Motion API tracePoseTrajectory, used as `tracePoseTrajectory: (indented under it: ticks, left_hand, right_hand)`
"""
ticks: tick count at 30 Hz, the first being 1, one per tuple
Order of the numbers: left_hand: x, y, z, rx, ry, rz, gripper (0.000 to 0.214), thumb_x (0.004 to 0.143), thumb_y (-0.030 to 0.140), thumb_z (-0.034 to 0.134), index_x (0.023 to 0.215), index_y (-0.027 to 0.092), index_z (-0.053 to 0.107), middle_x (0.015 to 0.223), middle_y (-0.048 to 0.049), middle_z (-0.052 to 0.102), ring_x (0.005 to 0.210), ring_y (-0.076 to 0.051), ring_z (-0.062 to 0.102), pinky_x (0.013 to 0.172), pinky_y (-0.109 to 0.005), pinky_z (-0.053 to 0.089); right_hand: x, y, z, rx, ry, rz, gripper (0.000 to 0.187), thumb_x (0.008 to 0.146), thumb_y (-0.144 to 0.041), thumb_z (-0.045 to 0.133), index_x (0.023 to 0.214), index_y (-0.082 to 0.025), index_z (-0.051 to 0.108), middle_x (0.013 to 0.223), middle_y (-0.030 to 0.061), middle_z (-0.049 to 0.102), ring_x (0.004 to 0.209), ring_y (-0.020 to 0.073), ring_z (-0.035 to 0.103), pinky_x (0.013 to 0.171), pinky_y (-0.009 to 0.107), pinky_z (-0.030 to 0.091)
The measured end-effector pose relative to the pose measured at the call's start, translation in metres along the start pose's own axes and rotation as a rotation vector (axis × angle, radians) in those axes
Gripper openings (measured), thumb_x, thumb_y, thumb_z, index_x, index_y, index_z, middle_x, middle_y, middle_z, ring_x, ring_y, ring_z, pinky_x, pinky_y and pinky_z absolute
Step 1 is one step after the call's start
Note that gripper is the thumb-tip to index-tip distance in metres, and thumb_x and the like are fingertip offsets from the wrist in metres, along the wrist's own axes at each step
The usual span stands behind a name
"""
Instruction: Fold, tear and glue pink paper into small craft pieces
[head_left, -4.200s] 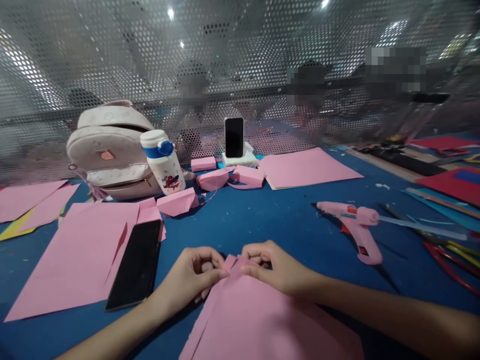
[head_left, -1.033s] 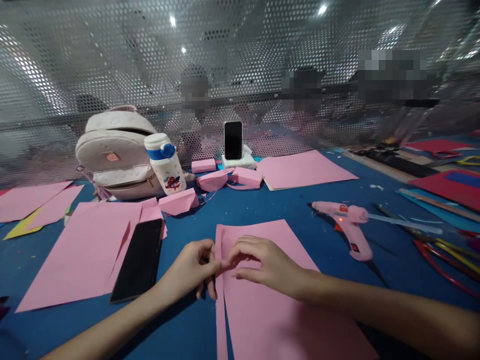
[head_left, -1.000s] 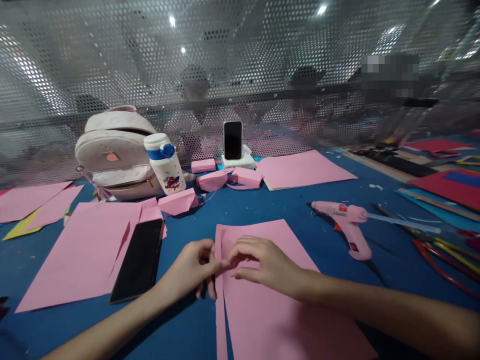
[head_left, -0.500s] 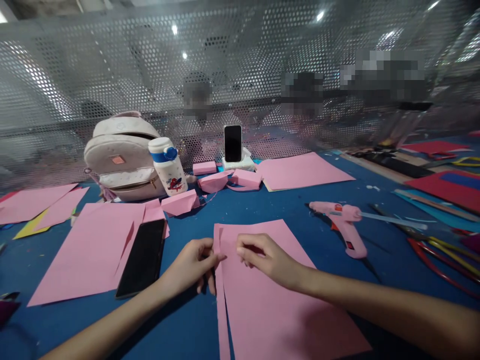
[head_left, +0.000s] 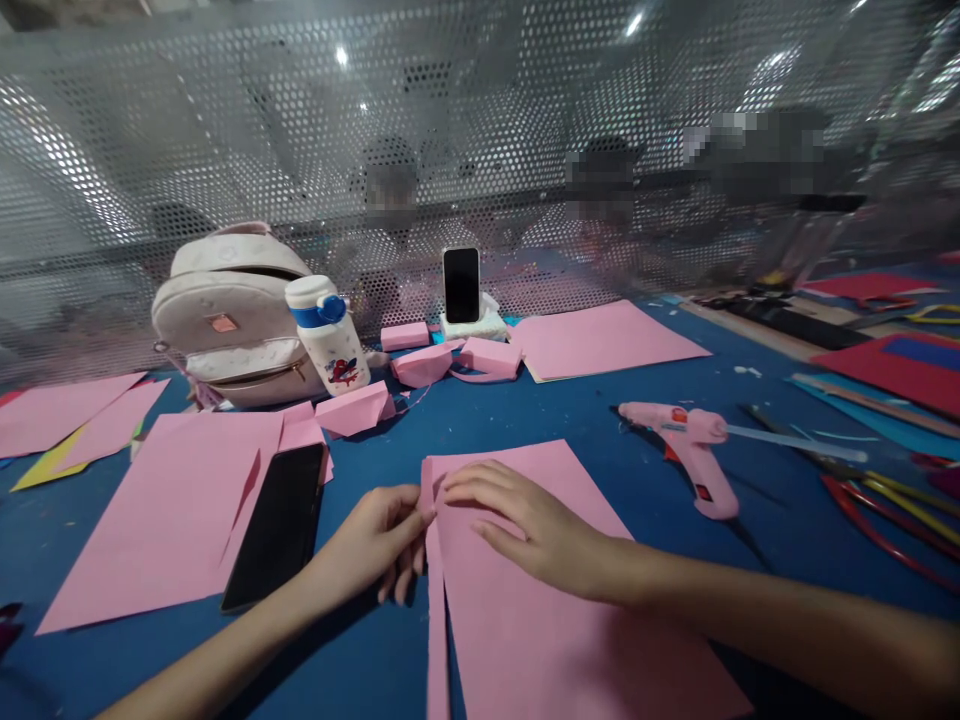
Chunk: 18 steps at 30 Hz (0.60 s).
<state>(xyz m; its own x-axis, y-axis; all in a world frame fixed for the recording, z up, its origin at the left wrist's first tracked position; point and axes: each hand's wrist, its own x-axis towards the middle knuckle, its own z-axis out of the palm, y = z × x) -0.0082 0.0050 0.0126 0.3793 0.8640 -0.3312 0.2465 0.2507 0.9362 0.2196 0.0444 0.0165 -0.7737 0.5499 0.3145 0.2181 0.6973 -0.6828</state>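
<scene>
In front of me lies a large sheet of pink paper (head_left: 540, 640). A narrow pink paper strip (head_left: 437, 640) runs along its left edge; a gap parts them lower down, and I cannot tell whether they join at the top. My left hand (head_left: 386, 540) pinches the strip near its upper end between thumb and forefinger, the other fingers curled below. Stretched out and slightly apart, the fingers of my right hand (head_left: 536, 525) rest on the sheet beside the strip, holding nothing. The palm hides part of the sheet.
At left, a black phone (head_left: 277, 530) overlaps another pink sheet (head_left: 150, 520). Behind stand a backpack (head_left: 232, 320), a bottle (head_left: 330, 340), folded pink paper pieces (head_left: 424, 365) and an upright phone (head_left: 461, 285). A pink glue gun (head_left: 690, 445) and scissors (head_left: 892, 510) lie at right.
My right hand has opened from curled fingers and moved left, its fingertips now by the strip. The left hand keeps its pinch and has shifted slightly left and down in view.
</scene>
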Motion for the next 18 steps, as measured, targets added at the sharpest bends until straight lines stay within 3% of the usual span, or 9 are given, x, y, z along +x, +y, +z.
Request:
tracePoseTrajectory:
  ticks: [6, 13, 18]
  left_hand:
    - [-0.0016, 0.0014, -0.0027, 0.065, 0.002, -0.04, 0.042, 0.091, 0.059, 0.052, 0.081, 0.018, 0.049, 0.05, 0.0051, 0.059, 0.026, -0.008, 0.05, 0.024, -0.011, 0.027]
    - [-0.0035, 0.0032, 0.0007, 0.049, 0.014, -0.008, 0.041, 0.091, 0.057, 0.053, 0.086, 0.016, 0.053, 0.053, 0.003, 0.061, 0.028, -0.009, 0.053, 0.025, -0.011, 0.026]
    - [-0.0043, -0.0003, 0.0038, 0.064, 0.083, 0.025, 0.044, 0.089, 0.057, 0.056, 0.073, 0.017, 0.05, 0.05, 0.0021, 0.06, 0.026, -0.008, 0.05, 0.026, -0.012, 0.024]
  right_hand:
    - [-0.0042, 0.0059, 0.0029, -0.181, -0.168, 0.066, 0.054, 0.094, -0.022, 0.054, 0.147, -0.018, 0.044, 0.154, 0.0097, 0.043, 0.143, 0.0232, 0.034, 0.121, 0.044, 0.026]
    - [-0.0028, 0.0026, 0.0008, -0.221, -0.233, 0.08, 0.063, 0.096, -0.03, 0.054, 0.154, -0.019, 0.032, 0.161, 0.0086, 0.03, 0.15, 0.0232, 0.021, 0.124, 0.046, 0.019]
    - [-0.0029, 0.0036, 0.0007, -0.212, -0.235, 0.077, 0.064, 0.097, -0.03, 0.053, 0.156, -0.02, 0.028, 0.162, 0.0077, 0.028, 0.151, 0.0228, 0.019, 0.124, 0.046, 0.018]
